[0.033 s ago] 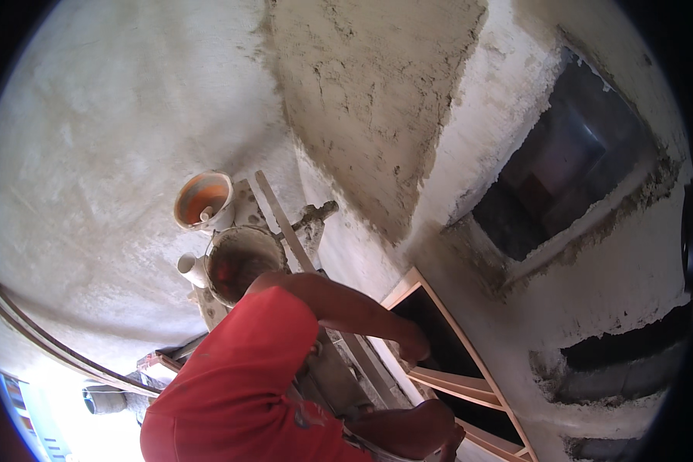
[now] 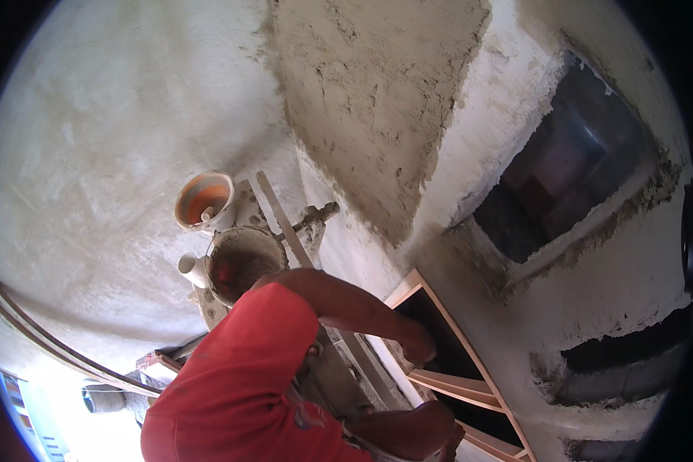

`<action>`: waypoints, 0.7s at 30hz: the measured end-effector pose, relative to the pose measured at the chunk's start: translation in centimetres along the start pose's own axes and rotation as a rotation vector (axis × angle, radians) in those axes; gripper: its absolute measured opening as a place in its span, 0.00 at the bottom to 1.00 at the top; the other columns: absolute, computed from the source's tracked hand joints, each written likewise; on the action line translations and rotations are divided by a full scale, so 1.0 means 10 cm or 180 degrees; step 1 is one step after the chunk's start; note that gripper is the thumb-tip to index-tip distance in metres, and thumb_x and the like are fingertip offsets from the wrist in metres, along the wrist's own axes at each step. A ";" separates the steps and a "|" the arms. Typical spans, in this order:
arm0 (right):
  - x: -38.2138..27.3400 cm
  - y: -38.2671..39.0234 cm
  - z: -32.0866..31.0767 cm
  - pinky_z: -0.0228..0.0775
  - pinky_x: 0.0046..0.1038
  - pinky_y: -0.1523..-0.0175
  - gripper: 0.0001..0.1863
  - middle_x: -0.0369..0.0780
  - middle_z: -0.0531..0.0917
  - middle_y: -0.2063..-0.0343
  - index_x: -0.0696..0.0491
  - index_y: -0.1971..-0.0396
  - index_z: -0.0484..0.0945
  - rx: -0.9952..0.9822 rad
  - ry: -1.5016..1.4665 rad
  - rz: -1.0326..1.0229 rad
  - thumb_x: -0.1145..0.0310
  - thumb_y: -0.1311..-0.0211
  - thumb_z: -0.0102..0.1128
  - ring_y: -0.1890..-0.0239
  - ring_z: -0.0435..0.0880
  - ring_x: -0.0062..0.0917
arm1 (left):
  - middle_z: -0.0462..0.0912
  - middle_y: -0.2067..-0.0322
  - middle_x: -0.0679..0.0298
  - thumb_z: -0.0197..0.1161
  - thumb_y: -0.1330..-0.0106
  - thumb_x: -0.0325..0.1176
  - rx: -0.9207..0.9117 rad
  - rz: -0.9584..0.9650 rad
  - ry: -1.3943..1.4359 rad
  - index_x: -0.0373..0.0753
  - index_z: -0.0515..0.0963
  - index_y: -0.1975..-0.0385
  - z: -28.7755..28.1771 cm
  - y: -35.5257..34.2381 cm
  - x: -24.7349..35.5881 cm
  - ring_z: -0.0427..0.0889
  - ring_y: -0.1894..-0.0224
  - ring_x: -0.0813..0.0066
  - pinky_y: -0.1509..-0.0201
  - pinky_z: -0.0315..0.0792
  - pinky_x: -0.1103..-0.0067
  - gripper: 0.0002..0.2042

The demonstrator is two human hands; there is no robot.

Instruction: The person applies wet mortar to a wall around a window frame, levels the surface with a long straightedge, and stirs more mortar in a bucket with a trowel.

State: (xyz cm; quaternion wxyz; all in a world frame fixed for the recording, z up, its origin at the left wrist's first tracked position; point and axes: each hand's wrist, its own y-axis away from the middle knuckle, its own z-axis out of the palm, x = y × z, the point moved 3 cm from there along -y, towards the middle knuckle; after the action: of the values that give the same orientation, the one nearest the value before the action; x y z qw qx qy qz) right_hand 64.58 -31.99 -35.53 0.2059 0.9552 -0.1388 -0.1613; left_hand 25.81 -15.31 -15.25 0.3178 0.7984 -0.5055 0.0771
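My left arm comes out of a red sleeve and bends across to the right. My left hand [image 2: 419, 346] is at the inner edge of a light wooden frame [image 2: 456, 324] with dark openings; its fingers are turned away and hidden. Lower down, my right hand [image 2: 448, 444] is a dark shape near the bottom edge, close to the frame's lower part. Its fingers are too dark and cut off to read, and I cannot make out anything held. A pale curved rim [image 2: 377, 453] shows beneath the right arm.
On planks [image 2: 279, 209] to the left stand a mortar-smeared bucket [image 2: 248, 237], an orange-lined bucket [image 2: 204, 182] and a white cup-like container [image 2: 192, 269]. A mortar-crusted tool [image 2: 316, 215] lies beside them. Rough plaster [image 2: 369, 100] covers the corner; rough-edged wall openings [image 2: 570, 154] are at right.
My left arm and hand have shifted slightly to the right and downward along the wooden frame. The buckets and planks stay in place.
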 end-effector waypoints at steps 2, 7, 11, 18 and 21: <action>-0.09 -0.12 0.00 0.69 0.44 0.61 0.12 0.51 0.79 0.77 0.57 0.72 0.79 -0.0129 0.0079 -0.0014 0.63 0.48 0.58 0.69 0.79 0.45 | 0.83 0.68 0.50 0.54 0.38 0.46 0.0239 0.0078 -0.0135 0.33 0.81 0.71 -0.45 0.28 0.19 0.81 0.61 0.49 0.56 0.74 0.62 0.20; -0.24 -0.33 0.01 0.69 0.43 0.60 0.12 0.50 0.80 0.75 0.56 0.70 0.79 -0.0276 0.0247 -0.0128 0.62 0.48 0.58 0.68 0.79 0.44 | 0.81 0.64 0.49 0.51 0.36 0.55 0.1061 -0.0218 -0.0187 0.36 0.77 0.62 -1.01 1.08 0.18 0.79 0.58 0.49 0.52 0.71 0.60 0.24; -0.22 -0.38 -0.01 0.70 0.42 0.59 0.13 0.50 0.80 0.74 0.56 0.69 0.79 -0.0348 0.0284 -0.0258 0.62 0.48 0.58 0.67 0.79 0.44 | 0.80 0.61 0.50 0.57 0.39 0.52 0.2027 -0.0908 0.0312 0.38 0.73 0.51 -1.20 2.05 -0.07 0.78 0.57 0.49 0.51 0.72 0.63 0.25; -0.26 -0.30 -0.17 0.71 0.41 0.58 0.13 0.49 0.81 0.72 0.54 0.66 0.79 -0.0636 0.0474 -0.0442 0.61 0.47 0.59 0.66 0.80 0.43 | 0.81 0.57 0.56 0.60 0.37 0.31 0.4770 -0.2580 0.1055 0.32 0.72 0.49 -0.07 4.45 -0.30 0.81 0.59 0.68 0.54 0.75 0.75 0.18; -0.25 -0.21 -0.20 0.71 0.40 0.57 0.14 0.49 0.81 0.71 0.54 0.65 0.79 -0.0684 0.0485 -0.0415 0.61 0.47 0.59 0.65 0.80 0.43 | 0.81 0.61 0.52 0.58 0.38 0.30 0.5997 -0.3519 0.0331 0.32 0.73 0.54 0.77 4.95 -0.24 0.82 0.61 0.64 0.57 0.75 0.74 0.14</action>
State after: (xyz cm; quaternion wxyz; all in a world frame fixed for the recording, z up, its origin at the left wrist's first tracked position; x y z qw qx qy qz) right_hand 63.51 -28.62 -34.07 0.3060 0.9441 -0.0423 -0.1153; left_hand -19.25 -32.22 -1.07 -0.4090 0.8337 0.1987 0.3133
